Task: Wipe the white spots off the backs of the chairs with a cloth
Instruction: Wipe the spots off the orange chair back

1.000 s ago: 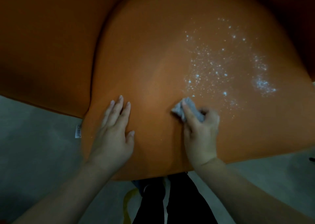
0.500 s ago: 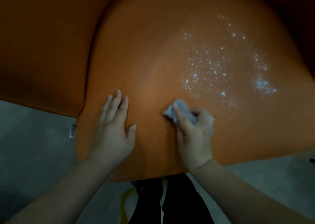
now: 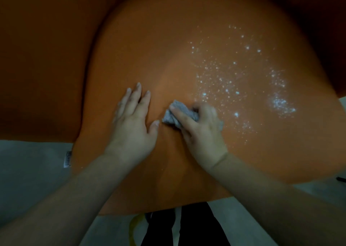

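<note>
While the left hand (image 3: 133, 122) is lying flat on the orange chair back (image 3: 149, 49), fingers straight and pressing the upholstery with nothing in its grip, it is only steadying the surface; if it is leaning too lightly, I judge the padded back could be shifting under the wiping strokes and smearing the marks rather than lifting them. Just beside its thumb, the grey cloth (image 3: 175, 113) is sitting bunched against the fabric, and the right hand (image 3: 202, 131) is clamping its grip around it, thumb stretched over the top and the other fingers curled over the far side. The cloth is resting at the left edge of the white spots (image 3: 234, 81), which are spreading across the right half of the back, with a denser cluster (image 3: 280, 104) well to the right, near the edge. Most of the speckling is looking untouched, so the job is probably only starting. The risks I am seeing: the small wad may be covering too little per pass, loose powder may be getting pushed onto the clean left side, and the far cluster may be getting missed. No containers are showing anywhere in view, so there are no contents to report.
</note>
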Action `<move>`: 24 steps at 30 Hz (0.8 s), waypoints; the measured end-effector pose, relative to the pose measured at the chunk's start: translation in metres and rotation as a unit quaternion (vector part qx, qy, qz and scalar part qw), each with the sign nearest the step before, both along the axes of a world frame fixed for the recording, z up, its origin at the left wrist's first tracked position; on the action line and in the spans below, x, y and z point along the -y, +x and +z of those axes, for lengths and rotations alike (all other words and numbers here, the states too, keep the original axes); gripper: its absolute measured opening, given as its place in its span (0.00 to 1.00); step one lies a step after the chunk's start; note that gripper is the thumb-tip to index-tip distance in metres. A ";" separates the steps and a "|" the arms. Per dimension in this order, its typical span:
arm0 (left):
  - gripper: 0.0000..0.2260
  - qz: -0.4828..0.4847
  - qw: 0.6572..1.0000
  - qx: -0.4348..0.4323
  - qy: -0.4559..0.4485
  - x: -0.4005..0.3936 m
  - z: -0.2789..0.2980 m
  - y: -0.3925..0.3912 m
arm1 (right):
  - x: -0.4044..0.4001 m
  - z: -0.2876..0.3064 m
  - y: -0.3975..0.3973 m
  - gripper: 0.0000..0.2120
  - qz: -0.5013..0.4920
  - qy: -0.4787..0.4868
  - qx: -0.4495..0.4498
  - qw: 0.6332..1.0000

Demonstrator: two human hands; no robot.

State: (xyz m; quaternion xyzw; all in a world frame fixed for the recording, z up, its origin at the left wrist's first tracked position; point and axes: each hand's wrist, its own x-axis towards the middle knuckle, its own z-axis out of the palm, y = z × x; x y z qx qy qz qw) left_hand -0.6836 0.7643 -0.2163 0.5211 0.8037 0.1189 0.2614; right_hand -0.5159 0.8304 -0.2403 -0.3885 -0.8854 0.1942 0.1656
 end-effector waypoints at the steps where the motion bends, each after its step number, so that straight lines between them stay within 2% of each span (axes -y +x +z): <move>1: 0.31 -0.003 1.000 0.001 0.003 -0.004 -0.001 0.001 | -0.017 0.000 -0.007 0.21 0.007 0.008 0.001 1.000; 4: 0.31 -0.009 1.000 -0.004 0.008 -0.016 -0.004 0.000 | -0.060 -0.002 -0.003 0.20 -0.098 -0.010 0.001 0.995; 6: 0.30 -0.007 1.000 -0.023 0.017 -0.027 -0.007 -0.004 | -0.053 -0.003 0.011 0.22 -0.166 -0.021 0.000 0.986; 10: 0.30 0.012 0.996 -0.087 0.032 -0.070 -0.015 -0.016 | -0.016 -0.003 0.018 0.24 -0.093 -0.018 -0.001 0.996; 14: 0.30 -0.030 0.987 -0.155 0.016 -0.085 -0.032 -0.015 | -0.062 -0.004 -0.005 0.22 -0.043 0.010 0.008 0.999; 17: 0.30 -0.027 0.983 -0.178 0.020 -0.083 -0.041 -0.014 | -0.100 -0.006 -0.003 0.23 -0.130 -0.010 0.003 0.991; 19: 0.30 -0.027 0.982 -0.183 0.025 -0.084 -0.044 -0.013 | -0.096 -0.005 0.005 0.24 -0.176 -0.025 0.005 0.984; 22: 0.31 -0.021 0.984 -0.176 0.030 -0.086 -0.045 -0.011 | -0.064 -0.002 0.004 0.26 -0.101 -0.014 0.013 0.995; 24: 0.31 -0.022 0.982 -0.185 0.026 -0.087 -0.045 -0.010 | -0.077 -0.001 -0.007 0.24 -0.030 0.002 0.005 1.000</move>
